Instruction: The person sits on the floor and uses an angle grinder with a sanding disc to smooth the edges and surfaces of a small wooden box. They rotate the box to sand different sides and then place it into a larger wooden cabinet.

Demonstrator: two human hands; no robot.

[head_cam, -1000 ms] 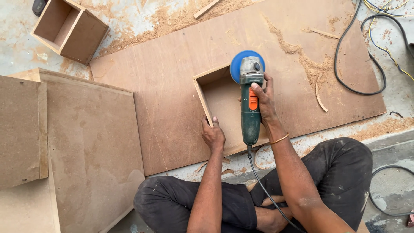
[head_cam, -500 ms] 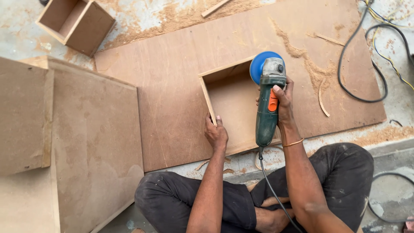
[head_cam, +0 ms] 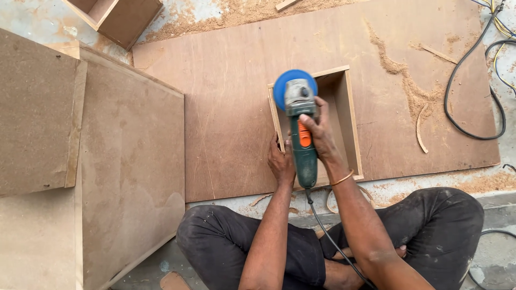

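Right hand [head_cam: 318, 134] grips the green sander [head_cam: 301, 134], its blue disc on the box [head_cam: 349, 115] left wall; left hand [head_cam: 281, 161] clasps that wall.

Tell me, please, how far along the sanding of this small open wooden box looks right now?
Done: the box is assembled, and sawdust lies on the plywood sheet. In hand: the right hand holds the green sander, blue disc at the box's left wall, while the left hand steadies that wall. How much is left cannot be told.
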